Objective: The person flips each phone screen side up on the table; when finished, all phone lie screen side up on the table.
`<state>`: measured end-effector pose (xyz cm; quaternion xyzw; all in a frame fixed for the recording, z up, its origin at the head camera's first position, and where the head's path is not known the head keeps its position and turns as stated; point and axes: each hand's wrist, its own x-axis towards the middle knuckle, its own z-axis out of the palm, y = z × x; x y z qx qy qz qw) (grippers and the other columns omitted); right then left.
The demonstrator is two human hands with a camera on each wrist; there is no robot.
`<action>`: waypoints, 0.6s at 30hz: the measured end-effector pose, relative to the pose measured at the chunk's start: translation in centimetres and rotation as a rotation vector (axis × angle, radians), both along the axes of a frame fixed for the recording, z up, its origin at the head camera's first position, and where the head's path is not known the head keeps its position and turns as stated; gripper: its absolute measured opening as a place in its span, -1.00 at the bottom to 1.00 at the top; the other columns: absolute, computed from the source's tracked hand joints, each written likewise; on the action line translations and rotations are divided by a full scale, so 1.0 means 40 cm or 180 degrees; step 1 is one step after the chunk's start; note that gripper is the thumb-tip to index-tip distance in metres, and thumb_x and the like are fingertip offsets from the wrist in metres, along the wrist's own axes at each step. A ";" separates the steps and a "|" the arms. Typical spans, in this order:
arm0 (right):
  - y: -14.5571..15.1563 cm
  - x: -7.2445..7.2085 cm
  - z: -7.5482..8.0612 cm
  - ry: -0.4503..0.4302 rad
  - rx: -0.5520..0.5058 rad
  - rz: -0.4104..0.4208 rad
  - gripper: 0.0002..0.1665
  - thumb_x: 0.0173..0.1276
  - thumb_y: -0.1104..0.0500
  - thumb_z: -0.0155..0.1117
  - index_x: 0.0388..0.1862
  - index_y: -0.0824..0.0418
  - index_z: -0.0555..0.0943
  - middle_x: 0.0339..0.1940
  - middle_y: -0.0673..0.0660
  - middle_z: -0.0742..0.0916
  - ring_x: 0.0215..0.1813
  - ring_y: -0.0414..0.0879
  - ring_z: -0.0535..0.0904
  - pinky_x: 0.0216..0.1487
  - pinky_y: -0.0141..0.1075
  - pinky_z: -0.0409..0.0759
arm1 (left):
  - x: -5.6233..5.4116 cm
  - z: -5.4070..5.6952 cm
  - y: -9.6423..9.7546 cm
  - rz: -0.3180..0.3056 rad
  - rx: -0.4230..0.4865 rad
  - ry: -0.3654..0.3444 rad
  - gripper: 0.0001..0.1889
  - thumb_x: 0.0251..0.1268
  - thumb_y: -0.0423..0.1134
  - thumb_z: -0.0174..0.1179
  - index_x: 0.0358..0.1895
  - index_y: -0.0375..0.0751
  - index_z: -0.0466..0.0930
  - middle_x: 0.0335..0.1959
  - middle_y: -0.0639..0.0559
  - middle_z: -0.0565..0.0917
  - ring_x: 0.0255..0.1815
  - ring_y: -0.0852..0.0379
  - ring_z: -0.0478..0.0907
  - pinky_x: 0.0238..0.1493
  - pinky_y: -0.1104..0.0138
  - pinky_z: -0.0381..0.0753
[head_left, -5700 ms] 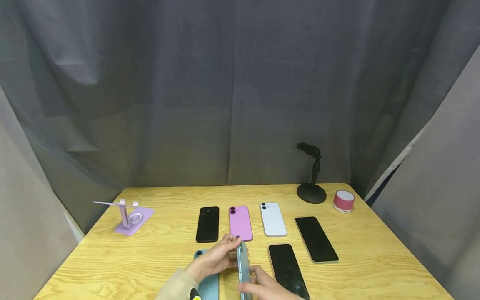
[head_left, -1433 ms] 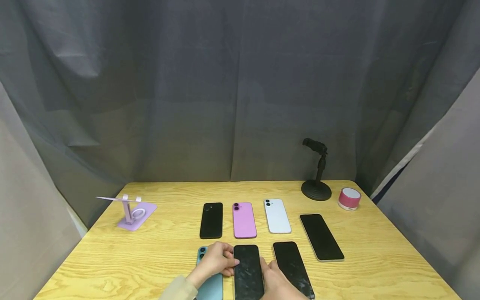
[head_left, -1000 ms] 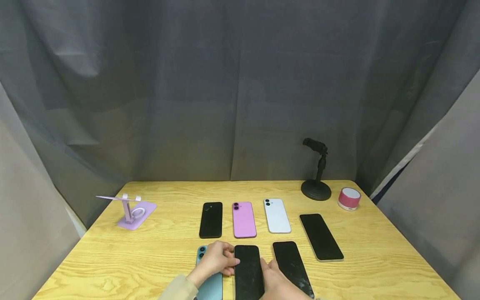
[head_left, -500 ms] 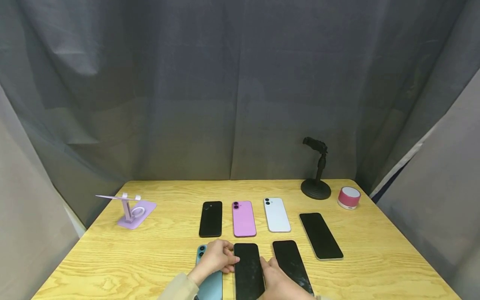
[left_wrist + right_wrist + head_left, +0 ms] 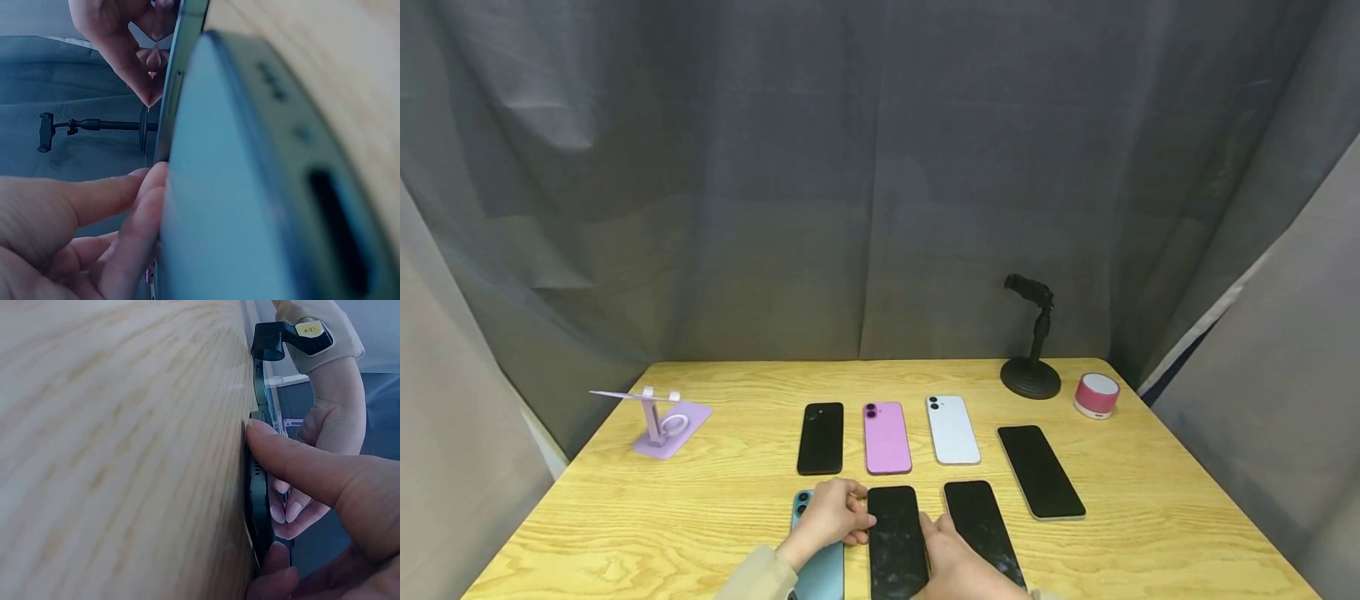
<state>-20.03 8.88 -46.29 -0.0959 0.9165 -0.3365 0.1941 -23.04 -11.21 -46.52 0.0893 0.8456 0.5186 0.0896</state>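
In the head view a smartphone (image 5: 898, 546) lies screen up on the table near its front edge, with smudges on the dark glass. My left hand (image 5: 830, 515) holds its left edge, thumb against the side and fingers bent. The right hand (image 5: 958, 560) grips the opposite edge; in the right wrist view its thumb (image 5: 294, 450) presses the phone's rim. Under my left wrist lies a blue phone (image 5: 822, 575), back up and partly covered. Another dark-screened phone (image 5: 988, 529) lies just right of the right hand's thumb.
Behind lie a black phone (image 5: 821, 438), a pink phone (image 5: 887, 438) and a white phone (image 5: 953, 430). A dark-screened phone (image 5: 1041, 472) is at right. A purple stand (image 5: 658, 425) stands left; a black stand (image 5: 1031, 377) and a pink speaker (image 5: 1096, 396) stand at back right.
The phone, earlier held up on its edge, now lies flat with its screen up between my hands. Over the last second both hands have barely moved.
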 end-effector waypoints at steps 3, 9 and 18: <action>0.002 -0.002 0.000 0.0019 -0.0017 0.0007 0.37 -0.42 0.08 0.75 0.36 0.53 0.21 0.24 0.58 0.32 0.22 0.41 0.38 0.09 0.24 0.50 | 0.000 -0.001 0.001 -0.0005 -0.0016 0.0013 -0.57 0.09 -0.48 0.32 0.03 -0.66 0.48 -0.54 -0.04 0.65 -0.67 0.12 0.64 -0.62 0.36 0.66; 0.000 -0.005 -0.003 -0.0079 0.0022 -0.0047 0.36 -0.43 0.09 0.76 0.36 0.52 0.24 0.16 0.51 0.39 0.17 0.38 0.42 0.04 0.22 0.54 | 0.000 -0.001 0.002 -0.0011 -0.0032 0.0042 -0.57 0.08 -0.49 0.32 0.02 -0.67 0.47 -0.55 -0.04 0.64 -0.66 0.07 0.65 -0.62 0.34 0.66; -0.004 -0.004 -0.008 0.0006 0.0051 -0.0087 0.33 -0.43 0.11 0.76 0.33 0.53 0.26 0.14 0.51 0.39 0.15 0.37 0.43 0.06 0.23 0.52 | -0.001 -0.004 -0.003 -0.0103 0.0059 0.0069 -0.56 0.09 -0.53 0.27 0.05 -0.71 0.44 -0.54 -0.07 0.65 -0.64 0.03 0.66 -0.60 0.32 0.67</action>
